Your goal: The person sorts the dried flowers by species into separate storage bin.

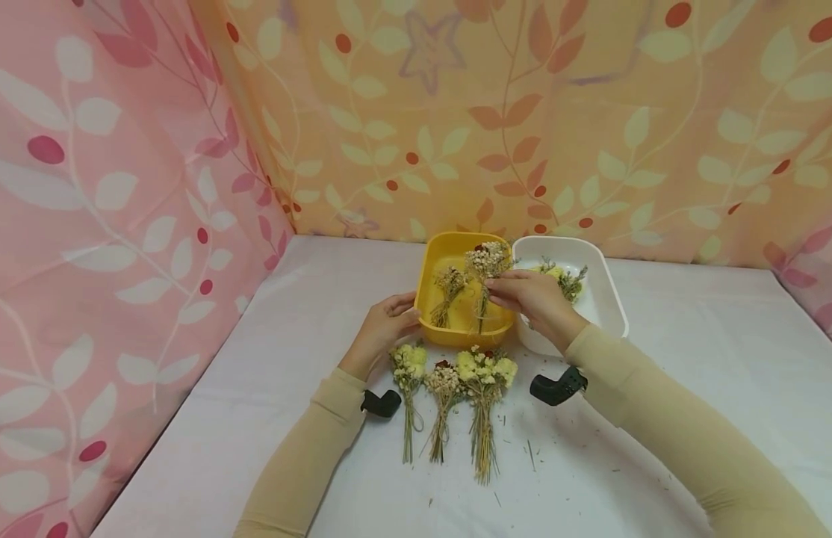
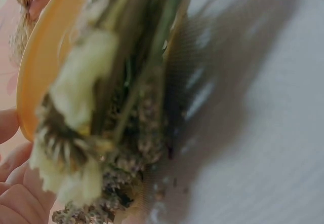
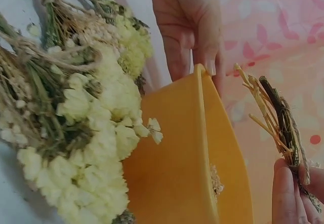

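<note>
My right hand pinches a small dried-flower bouquet by its tied stems, over the yellow plastic tray. Its pale blossoms point up and away, stems down; the right wrist view shows twine round the stems. With thumb and fingers at the rim, my left hand holds the tray's left side. Inside the tray lies another small bouquet. In front of it lie three tied bouquets: a yellow one, a smaller pale one and a bigger yellow one.
A white plastic container stands right beside the yellow tray, holding yellow and green dried flowers partly hidden by my right hand. Stem bits are scattered on the white tablecloth. Patterned curtains stand behind and at the sides.
</note>
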The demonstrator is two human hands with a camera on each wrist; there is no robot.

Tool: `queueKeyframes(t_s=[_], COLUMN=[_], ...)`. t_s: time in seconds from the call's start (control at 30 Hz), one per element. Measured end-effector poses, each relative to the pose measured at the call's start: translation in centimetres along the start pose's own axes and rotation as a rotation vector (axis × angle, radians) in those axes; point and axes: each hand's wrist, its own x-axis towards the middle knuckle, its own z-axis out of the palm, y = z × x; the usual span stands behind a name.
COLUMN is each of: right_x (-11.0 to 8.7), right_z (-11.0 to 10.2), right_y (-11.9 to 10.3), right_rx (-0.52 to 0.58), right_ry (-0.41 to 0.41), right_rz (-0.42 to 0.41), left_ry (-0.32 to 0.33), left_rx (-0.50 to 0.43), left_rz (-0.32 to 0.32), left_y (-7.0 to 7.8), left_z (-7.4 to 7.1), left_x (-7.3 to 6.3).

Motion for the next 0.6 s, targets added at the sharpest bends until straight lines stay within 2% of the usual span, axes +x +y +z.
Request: queueKeyframes(t_s=[0.2, 0.43, 0.6], right_x=[1.7, 3.5, 4.4], right_z=[1.1, 2.4, 3.0], right_y=[0.0, -0.2, -0.3], right_rx=[0.003, 0.029, 0.015], right_ry=[0.020, 0.059, 0.073], right_rz=[-0.006, 0.029, 0.016], left_ry=[0.000, 0.002, 0.004], left_rx=[0.003, -0.004, 0.001], left_rz=[-0.004, -0.004, 0.005], left_y=[0.0, 0.1, 0.0], left_z=[-0.1, -0.1, 0.1], left_x=[0.0, 0.1, 0.2])
